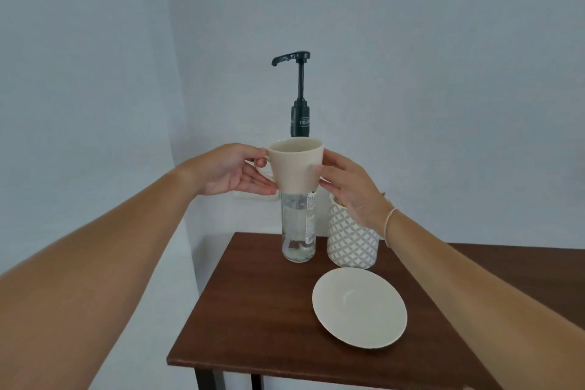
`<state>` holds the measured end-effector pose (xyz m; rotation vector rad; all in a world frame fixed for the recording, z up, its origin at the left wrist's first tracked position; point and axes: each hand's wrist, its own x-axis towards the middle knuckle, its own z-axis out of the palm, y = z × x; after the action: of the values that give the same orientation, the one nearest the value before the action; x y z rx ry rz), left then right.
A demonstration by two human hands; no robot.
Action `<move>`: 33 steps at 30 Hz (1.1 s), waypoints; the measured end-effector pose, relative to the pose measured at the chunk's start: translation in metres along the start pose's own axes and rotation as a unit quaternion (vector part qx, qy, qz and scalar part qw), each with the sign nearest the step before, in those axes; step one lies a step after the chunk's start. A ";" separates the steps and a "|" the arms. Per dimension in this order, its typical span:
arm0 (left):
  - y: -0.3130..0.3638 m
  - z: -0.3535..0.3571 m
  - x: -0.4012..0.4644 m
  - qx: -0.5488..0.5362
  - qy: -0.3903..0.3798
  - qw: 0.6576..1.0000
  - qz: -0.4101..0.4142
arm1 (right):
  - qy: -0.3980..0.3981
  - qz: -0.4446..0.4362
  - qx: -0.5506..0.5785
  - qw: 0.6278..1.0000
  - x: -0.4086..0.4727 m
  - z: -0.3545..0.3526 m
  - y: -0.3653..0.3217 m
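The cup (296, 166) is held in the air, upright with its mouth facing up, well above the surface (253, 310) and directly in front of the pump bottle (299, 231), whose upper body it hides.

Grip state:
- Left grip (234, 171): closed on the cup's handle, with the thumb on top and one finger curled through the loop.
- Right grip (351, 190): wrapped against the cup's right wall, with the thumb in front and the fingers low at the side.

Both grips are at equal reach, and the cup sits between them.

Critical relation: the nozzle (274, 62) stands high above the cup and points to the left. Its tip appears over the cup's left rim, not its centre. How far the cup is in front of the nozzle cannot be judged from this view.

The likely next step is to raise the cup and shift it left and back, keeping its axis vertical. One grip would then have to release to press the pump head.

The saucer (359, 307) lies on the surface near the right forearm, and a patterned jar (349, 244) stands just beside the bottle.
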<state>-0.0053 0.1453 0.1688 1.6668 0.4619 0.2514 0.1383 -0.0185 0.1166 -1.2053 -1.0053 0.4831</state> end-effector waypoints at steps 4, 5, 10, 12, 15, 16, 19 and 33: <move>-0.022 0.012 0.002 -0.007 -0.015 1.000 -0.015 | 0.016 0.009 -0.011 1.000 -0.016 -0.008 0.019; -0.027 0.016 0.003 -0.006 -0.018 1.000 -0.018 | 0.018 0.012 -0.015 1.000 -0.020 -0.010 0.024; -0.052 0.034 0.006 -0.001 -0.041 0.999 -0.031 | 0.027 0.018 -0.015 0.999 -0.044 -0.020 0.047; -0.061 0.042 0.007 -0.006 -0.053 0.998 -0.036 | 0.048 0.023 -0.020 0.998 -0.053 -0.025 0.055; -0.074 0.055 0.008 -0.009 -0.063 0.997 -0.041 | 0.061 0.031 -0.026 0.997 -0.069 -0.033 0.066; -0.078 0.059 0.009 -0.010 -0.066 0.997 -0.042 | 0.063 0.033 -0.025 0.997 -0.075 -0.035 0.068; -0.091 0.071 0.011 -0.015 -0.077 0.996 -0.047 | 0.069 0.033 -0.024 0.997 -0.089 -0.043 0.076; -0.136 0.109 0.015 0.008 -0.116 0.991 -0.072 | 0.112 0.093 -0.050 0.988 -0.142 -0.067 0.105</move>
<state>0.0334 0.0670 0.0167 1.6457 0.4062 -0.0532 0.1424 -0.1301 -0.0362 -1.4175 -0.7351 0.4340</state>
